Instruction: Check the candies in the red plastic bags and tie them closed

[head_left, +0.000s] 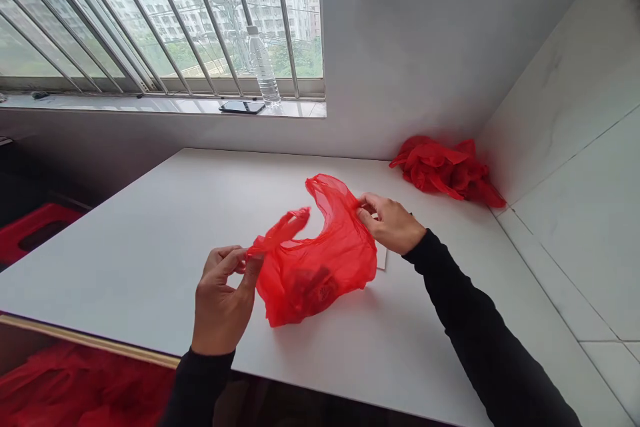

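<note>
A thin, see-through red plastic bag [320, 253] is stretched between my two hands above the white table. My left hand [225, 293] pinches one of its handles at the left. On the other side, my right hand [393, 220] grips the bag's upper right edge between thumb and fingers. Something darker shows through the film near the bottom of the bag; its kind is not clear. Behind the bag, by my right hand, the corner of a flat white item [381, 257] peeks out on the table.
Crumpled red bags [445, 170] lie at the table's back right corner by the tiled wall. More red plastic [85, 383] fills an open space below the front edge. A clear bottle [263, 70] and a phone [242, 107] rest on the windowsill. A red stool [37, 230] stands left.
</note>
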The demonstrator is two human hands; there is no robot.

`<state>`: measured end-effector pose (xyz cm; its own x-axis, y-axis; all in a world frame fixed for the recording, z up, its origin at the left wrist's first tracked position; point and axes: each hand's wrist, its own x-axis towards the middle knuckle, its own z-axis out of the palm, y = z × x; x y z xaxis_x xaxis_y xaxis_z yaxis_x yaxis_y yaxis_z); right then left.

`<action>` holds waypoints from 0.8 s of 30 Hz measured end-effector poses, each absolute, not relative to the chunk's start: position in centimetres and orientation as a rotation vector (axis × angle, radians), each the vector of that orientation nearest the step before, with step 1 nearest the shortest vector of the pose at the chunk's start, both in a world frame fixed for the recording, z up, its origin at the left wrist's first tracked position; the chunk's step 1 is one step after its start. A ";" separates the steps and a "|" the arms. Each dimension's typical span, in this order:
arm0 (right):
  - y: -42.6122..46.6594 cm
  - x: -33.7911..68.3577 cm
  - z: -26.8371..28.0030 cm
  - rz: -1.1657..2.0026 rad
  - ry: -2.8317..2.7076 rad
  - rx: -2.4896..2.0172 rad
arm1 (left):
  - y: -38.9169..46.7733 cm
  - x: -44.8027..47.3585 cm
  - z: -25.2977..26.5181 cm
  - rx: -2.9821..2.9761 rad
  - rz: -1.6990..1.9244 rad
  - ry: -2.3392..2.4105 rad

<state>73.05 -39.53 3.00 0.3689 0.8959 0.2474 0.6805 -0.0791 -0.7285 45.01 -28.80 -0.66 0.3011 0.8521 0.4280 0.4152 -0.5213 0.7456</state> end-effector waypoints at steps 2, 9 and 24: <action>-39.9 72.3 3.5 0.184 -1.291 -1.762 | -29.1 44.9 -0.1 1.972 1.106 1.137; -38.9 67.7 2.4 0.215 -1.917 -1.443 | -30.5 45.1 1.5 1.865 0.948 1.055; -40.5 65.6 3.8 0.012 -2.071 -1.770 | -32.6 46.3 2.0 2.257 1.321 1.081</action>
